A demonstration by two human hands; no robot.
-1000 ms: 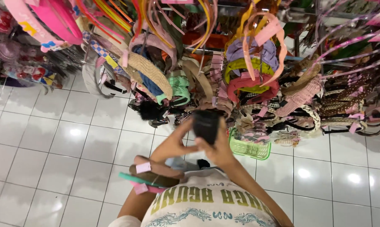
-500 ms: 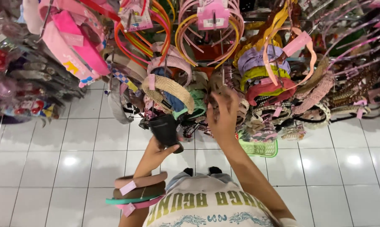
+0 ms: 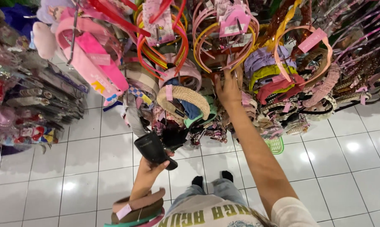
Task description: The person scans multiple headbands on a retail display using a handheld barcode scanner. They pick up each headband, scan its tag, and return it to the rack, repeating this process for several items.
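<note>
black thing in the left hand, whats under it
Under the black object held by the left hand: white floor tiles and headbands stacked on the forearm. The hand covers its lower end.

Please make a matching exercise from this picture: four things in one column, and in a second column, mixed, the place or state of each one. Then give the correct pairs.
Column 1
1. left hand
2. right hand
3. straw-woven headband
4. green basket

Column 2
A. low behind the right forearm, near the floor tiles
B. raised to the hanging headbands on the rack
C. holds a wide black headband
D. hangs on the rack between the two hands, with a pink tag

Pairs: 1-C, 2-B, 3-D, 4-A
</note>
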